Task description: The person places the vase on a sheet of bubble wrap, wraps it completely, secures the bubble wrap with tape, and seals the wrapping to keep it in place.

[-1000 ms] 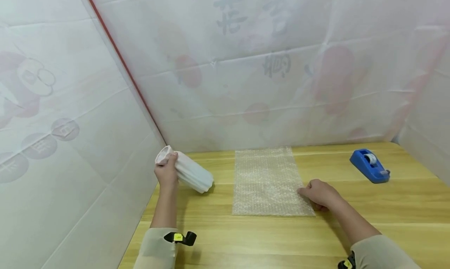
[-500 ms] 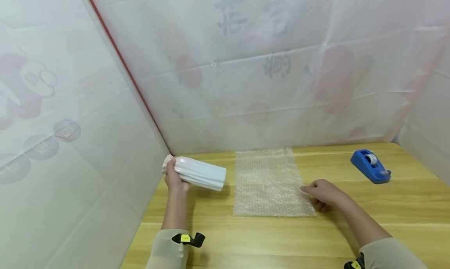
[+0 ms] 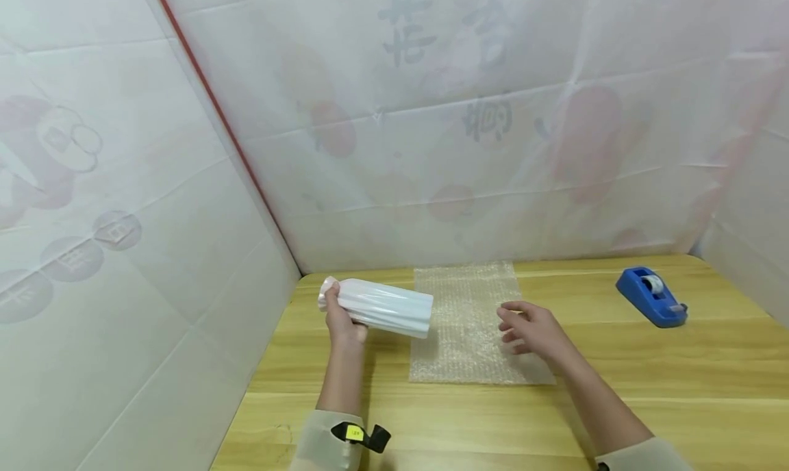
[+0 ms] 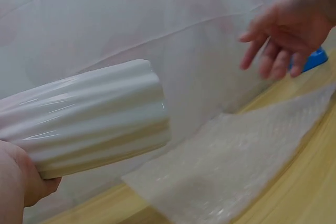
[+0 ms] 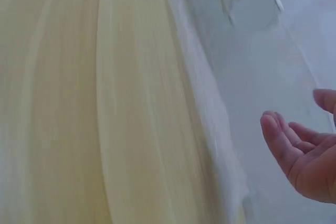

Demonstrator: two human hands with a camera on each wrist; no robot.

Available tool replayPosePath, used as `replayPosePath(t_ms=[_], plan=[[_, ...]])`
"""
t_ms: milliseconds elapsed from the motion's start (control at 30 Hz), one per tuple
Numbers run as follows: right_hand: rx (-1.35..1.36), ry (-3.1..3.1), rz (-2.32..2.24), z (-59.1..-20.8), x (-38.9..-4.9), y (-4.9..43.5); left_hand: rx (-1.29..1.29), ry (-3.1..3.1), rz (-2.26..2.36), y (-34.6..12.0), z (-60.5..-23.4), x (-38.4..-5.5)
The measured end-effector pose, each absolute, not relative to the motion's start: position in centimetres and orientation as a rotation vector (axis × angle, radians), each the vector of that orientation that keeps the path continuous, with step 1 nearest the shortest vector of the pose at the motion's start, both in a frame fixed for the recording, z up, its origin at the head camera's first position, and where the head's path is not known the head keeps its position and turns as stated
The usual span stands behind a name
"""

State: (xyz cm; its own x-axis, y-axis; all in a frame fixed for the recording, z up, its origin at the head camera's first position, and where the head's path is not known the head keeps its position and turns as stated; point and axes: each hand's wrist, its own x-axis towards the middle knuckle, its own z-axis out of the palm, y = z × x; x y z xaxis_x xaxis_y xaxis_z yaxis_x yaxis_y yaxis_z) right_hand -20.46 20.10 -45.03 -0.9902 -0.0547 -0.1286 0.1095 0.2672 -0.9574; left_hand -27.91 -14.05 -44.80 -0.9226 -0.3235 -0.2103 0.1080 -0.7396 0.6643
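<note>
Right now my left hand (image 3: pixel 345 326) grips the vase (image 3: pixel 388 308) near its neck.
I hold it sideways above the table (image 3: pixel 481 426), its base over the left edge of the bubble wrap (image 3: pixel 464 358); my right hand (image 3: pixel 535 334), fingers loosely parted, hovers over the right side, with the tape dispenser (image 3: pixel 641 294) farther right.

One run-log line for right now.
left hand: holds white vase sideways | right hand: empty, above table | bubble wrap: flat on table | tape dispenser: unheld
</note>
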Motion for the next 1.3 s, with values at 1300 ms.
replayPosePath(t_ms=[1300], plan=[[0.230,1.536,-2.546,-45.7,-19.6,15.9,0.019,-1.024,-2.907,-3.1,-45.6,-23.3]])
